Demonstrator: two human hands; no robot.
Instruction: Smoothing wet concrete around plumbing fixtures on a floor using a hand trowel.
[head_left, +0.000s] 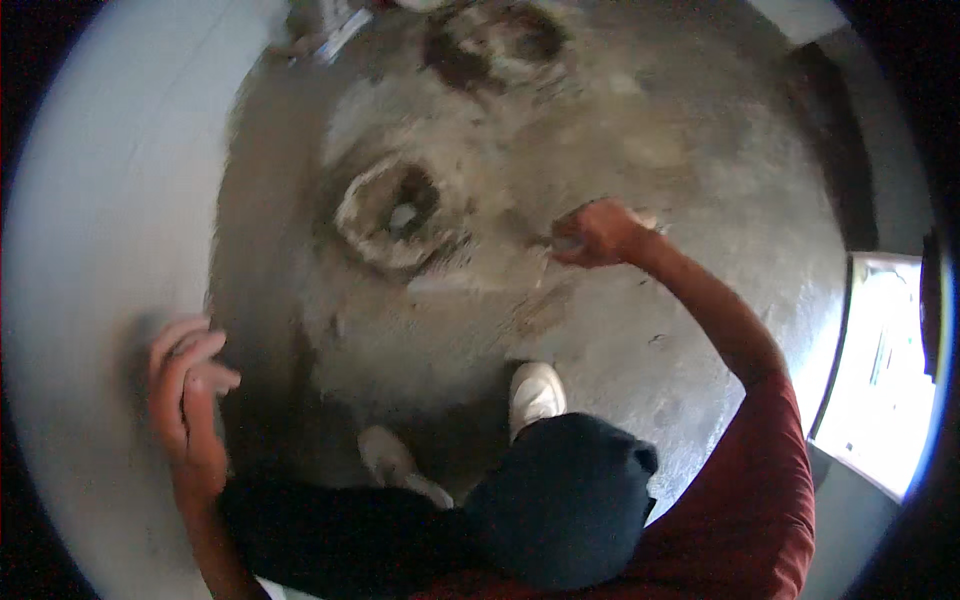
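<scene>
My right hand (597,233) is stretched out low over the rough grey cement floor (700,140). Its fingers are closed round a small tool whose dark tip (543,241) touches the floor; the blur hides what kind of tool it is. Left of that hand lies a round hole ringed with crusted mortar (392,212). My left hand (187,398) rests flat against the white wall (110,230), fingers apart and holding nothing. My white shoes (535,392) stand on the floor below the hole, and my dark trouser knees fill the bottom of the picture.
A second mortar-ringed dark patch (500,45) lies farther off near the top. Some pale debris (335,35) sits at the wall's foot, top left. A bright opening (880,370) shows at the right, beyond a dark strip along the floor's edge.
</scene>
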